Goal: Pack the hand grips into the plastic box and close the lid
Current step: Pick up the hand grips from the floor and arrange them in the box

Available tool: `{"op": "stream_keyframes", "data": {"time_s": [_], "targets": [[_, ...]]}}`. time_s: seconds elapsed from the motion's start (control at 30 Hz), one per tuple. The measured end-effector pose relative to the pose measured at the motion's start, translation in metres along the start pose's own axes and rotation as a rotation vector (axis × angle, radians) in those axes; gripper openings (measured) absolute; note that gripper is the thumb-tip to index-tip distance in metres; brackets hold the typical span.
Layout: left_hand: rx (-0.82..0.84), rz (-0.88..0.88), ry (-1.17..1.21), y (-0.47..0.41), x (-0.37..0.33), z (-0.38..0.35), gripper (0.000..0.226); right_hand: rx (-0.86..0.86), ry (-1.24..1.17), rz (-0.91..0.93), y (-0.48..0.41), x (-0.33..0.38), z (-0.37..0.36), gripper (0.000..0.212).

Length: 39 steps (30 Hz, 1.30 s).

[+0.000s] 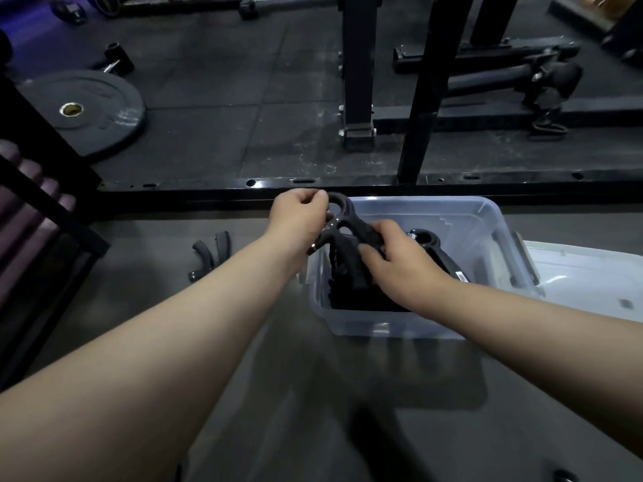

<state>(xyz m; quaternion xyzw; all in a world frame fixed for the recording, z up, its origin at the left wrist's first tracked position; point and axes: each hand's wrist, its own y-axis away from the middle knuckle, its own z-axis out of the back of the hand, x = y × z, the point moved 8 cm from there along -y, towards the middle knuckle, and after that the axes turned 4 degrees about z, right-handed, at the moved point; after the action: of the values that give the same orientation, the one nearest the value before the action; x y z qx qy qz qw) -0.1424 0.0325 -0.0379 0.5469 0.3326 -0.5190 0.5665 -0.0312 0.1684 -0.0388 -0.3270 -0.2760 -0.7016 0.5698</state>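
Black hand grip [342, 222] is hovering over the plastic box [400, 328], left edge; my left hand [295, 212] is pinching its head, my right hand [400, 260] clamping its handles. Packing step; next, lowering it inside and releasing.

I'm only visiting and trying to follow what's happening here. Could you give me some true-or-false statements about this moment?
1. The left hand and right hand both hold one hand grip over the plastic box. True.
2. The lid is on the box. False: it lies beside the box, on its right, and the box is open.
3. A second grip lies on the floor to the left of the box. True.
4. The box is empty. False: another grip already lies inside.
5. The weight plate stands on its edge. False: it lies flat on the floor.
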Motion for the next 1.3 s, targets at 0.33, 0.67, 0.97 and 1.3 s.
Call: {"op": "stream_keyframes", "data": {"time_s": [0.33, 0.67, 0.97, 1.3], "targets": [[0.102, -0.324, -0.652, 0.048, 0.039, -0.02, 0.049, -0.04, 0.025, -0.421, -0.004, -0.045, -0.007, 0.029], [0.159, -0.35, -0.734, 0.047, 0.055, -0.021, 0.048, 0.175, 0.436, -0.179, 0.003, -0.014, -0.023, 0.063], [0.112, -0.516, -0.928, 0.053, 0.054, -0.028, 0.055, 0.199, 0.436, -0.112, 0.014, -0.018, -0.026, 0.073], [0.141, -0.466, -0.742, 0.049, 0.057, -0.029, 0.044, 0.163, 0.481, -0.022, 0.019, -0.006, -0.025, 0.042]]}}
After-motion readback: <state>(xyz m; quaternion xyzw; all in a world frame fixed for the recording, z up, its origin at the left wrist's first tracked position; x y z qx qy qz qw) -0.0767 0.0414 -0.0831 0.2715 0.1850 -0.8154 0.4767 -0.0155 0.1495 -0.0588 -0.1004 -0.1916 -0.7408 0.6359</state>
